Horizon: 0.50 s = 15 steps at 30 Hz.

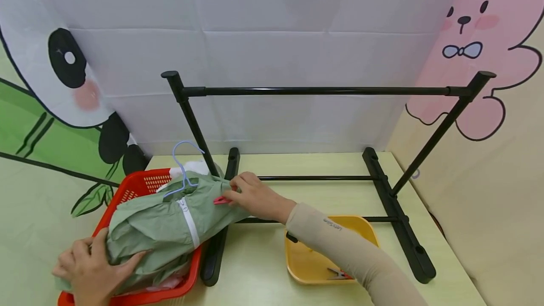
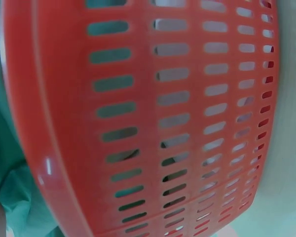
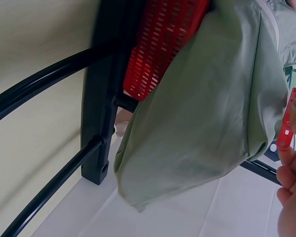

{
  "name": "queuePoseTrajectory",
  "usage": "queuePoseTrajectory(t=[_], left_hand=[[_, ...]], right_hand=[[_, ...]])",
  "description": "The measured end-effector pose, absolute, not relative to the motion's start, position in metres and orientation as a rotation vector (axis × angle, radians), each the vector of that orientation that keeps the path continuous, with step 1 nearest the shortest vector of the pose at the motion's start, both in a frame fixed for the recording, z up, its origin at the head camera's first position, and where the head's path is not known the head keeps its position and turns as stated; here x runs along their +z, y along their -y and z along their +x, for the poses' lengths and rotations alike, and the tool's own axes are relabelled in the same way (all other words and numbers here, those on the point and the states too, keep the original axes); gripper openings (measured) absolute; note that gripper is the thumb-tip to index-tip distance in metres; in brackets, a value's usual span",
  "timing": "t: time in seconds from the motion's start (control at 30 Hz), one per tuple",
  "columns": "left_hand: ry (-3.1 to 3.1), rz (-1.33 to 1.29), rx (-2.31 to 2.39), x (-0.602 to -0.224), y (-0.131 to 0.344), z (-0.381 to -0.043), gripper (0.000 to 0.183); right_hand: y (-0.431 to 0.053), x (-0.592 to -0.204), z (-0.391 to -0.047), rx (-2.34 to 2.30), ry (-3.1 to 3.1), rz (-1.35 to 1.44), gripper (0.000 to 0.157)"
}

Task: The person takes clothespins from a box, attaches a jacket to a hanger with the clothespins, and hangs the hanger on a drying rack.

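A green jacket (image 1: 148, 221) with a white zipper lies over the red laundry basket (image 1: 197, 263), a light-blue hanger (image 1: 180, 174) emerging from its neck. My left hand (image 1: 91, 268) grips the jacket's lower end, thumb spread across the cloth; the left wrist view shows mainly the basket's slotted side (image 2: 148, 123). At the jacket's shoulder end, my right hand (image 1: 255, 197) pinches a red clothespin (image 3: 288, 121) between thumb and fingers. The clothespin is beside the fabric; whether it bites the cloth I cannot tell.
A black clothes rack (image 1: 327, 91) with a high crossbar and wide feet stands behind and right of the basket. Partly under my right forearm is a yellow bin (image 1: 293, 266) with small clips inside. Pale cloth (image 1: 176, 172) shows in the red basket.
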<state>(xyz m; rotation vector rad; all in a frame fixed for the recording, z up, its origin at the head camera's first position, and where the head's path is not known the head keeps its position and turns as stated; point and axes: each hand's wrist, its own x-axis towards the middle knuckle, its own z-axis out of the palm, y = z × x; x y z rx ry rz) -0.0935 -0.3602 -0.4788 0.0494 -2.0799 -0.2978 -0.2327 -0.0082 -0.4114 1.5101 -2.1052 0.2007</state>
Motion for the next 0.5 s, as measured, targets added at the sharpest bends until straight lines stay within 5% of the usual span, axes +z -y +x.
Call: queuePoseTrajectory(t=[0.5], left_hand=[[2.119, 0.055, -0.307, -0.479, 0.362, -0.092, 0.106]], right_hand=[[0.027, -0.408, -0.229, 0.137, 2.075, 1.52, 0.027]])
